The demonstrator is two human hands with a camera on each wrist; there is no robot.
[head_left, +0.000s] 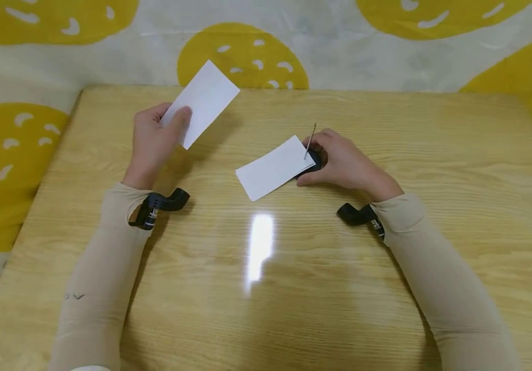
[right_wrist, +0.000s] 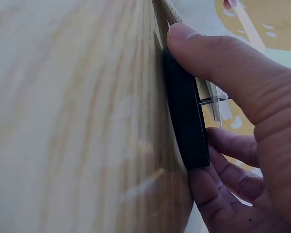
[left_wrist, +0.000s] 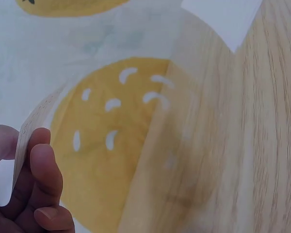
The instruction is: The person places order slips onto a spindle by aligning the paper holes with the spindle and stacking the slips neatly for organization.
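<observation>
My left hand (head_left: 152,139) pinches a white paper slip (head_left: 210,98) between thumb and fingers, raised over the back left of the table. Faint printed lines show on the slip's other side (left_wrist: 34,121) in the left wrist view. My right hand (head_left: 349,162) grips the black base (right_wrist: 186,111) of a receipt spike, thumb on one side and fingers on the other. The base stands on the table. Its thin metal spike (head_left: 310,139) sticks up through one end of a few white slips (head_left: 272,170), which reach out to the left and partly cover the base.
The wood-grain table (head_left: 293,309) has a bright light reflection (head_left: 260,247) near its middle. Behind and left of it hangs a pale cloth (head_left: 330,41) with yellow patches. A black wrist camera (head_left: 168,201) projects from the left sleeve, another (head_left: 356,214) from the right.
</observation>
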